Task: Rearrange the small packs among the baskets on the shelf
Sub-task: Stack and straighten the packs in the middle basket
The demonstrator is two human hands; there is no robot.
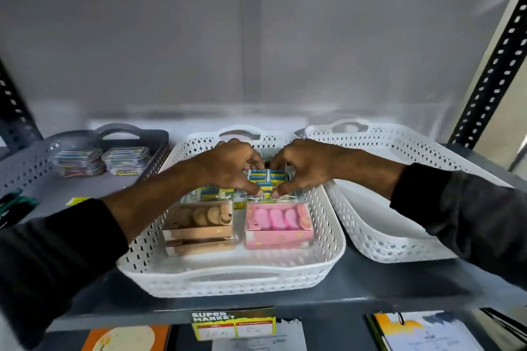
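Observation:
A clear pack of small blue-and-yellow boxes (267,176) lies at the back of the middle white basket (228,279). My left hand (231,162) and my right hand (302,165) both grip it, thumbs at its near edge and fingers over its far edge. More blue-and-yellow boxes (209,192) lie under my left wrist. In front of them in the same basket sit a tan pack (199,225) on the left and a pink pack (278,225) on the right.
A grey basket (34,177) at the left holds clear packs of colourful items (99,161). A white basket (399,245) at the right shows nothing inside. A price tag (233,325) hangs on the shelf edge. A perforated upright (496,65) stands at the right.

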